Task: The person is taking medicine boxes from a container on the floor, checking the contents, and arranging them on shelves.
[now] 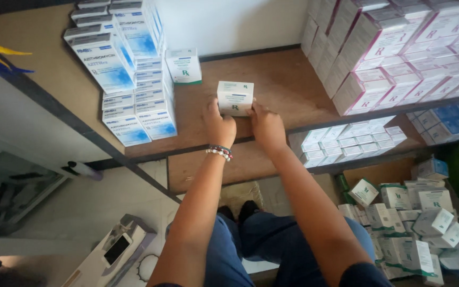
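Below your knees lies a heap of green-and-white cartons (pixel 415 223); higher, your left hand (pixel 220 126) and right hand (pixel 266 125) clasp one white carton (pixel 235 98) from both sides, steadying it upright on the wooden shelf (pixel 288 85), beside the blue-and-white stack (pixel 128 69) behind

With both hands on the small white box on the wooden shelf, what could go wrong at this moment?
1. The white box is held only at its lower corners by the left hand and the right hand, so it might tip over.
2. The tall stack of blue-and-white boxes stands close on the left and looks uneven; a bump from an arm might topple it.
3. The loose pile of green-and-white boxes below could be knocked by a knee.
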